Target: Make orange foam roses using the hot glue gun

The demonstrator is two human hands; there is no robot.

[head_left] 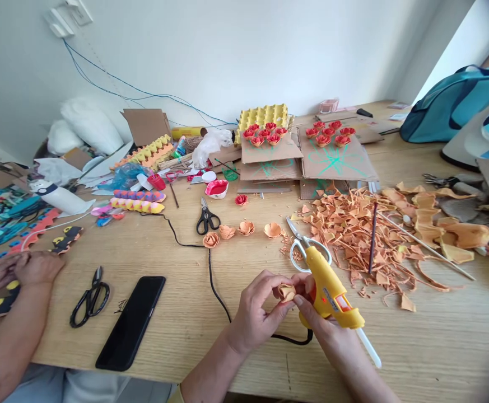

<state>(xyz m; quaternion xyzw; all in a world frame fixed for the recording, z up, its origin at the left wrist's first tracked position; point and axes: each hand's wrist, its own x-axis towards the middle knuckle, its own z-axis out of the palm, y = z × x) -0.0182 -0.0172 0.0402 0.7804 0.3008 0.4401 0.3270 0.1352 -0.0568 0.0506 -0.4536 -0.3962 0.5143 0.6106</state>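
- Flower point(287, 293), orange: low over worktop point(177, 291), pinched btwn L hand point(252, 305) and R hand point(330, 336).
- Also clamped in R hand, apparently: yellow glue gun point(332, 291).
- Step, prob.: petal assembly; next need: steady pinch, careful glue.
- Worktop: orange flowers point(246, 228) ahead, scraps point(345, 224) to R, phone point(131, 322) to L.
- Room: white wall point(210, 50), teal bag point(441, 109) far R, co-worker's hands point(38, 267) far L.

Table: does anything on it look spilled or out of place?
Yes. The orange scraps look spilled: they sprawl loosely across the table's right side, with crumbs straying near the white scissors. A dark red stick lies among them, seemingly misplaced.
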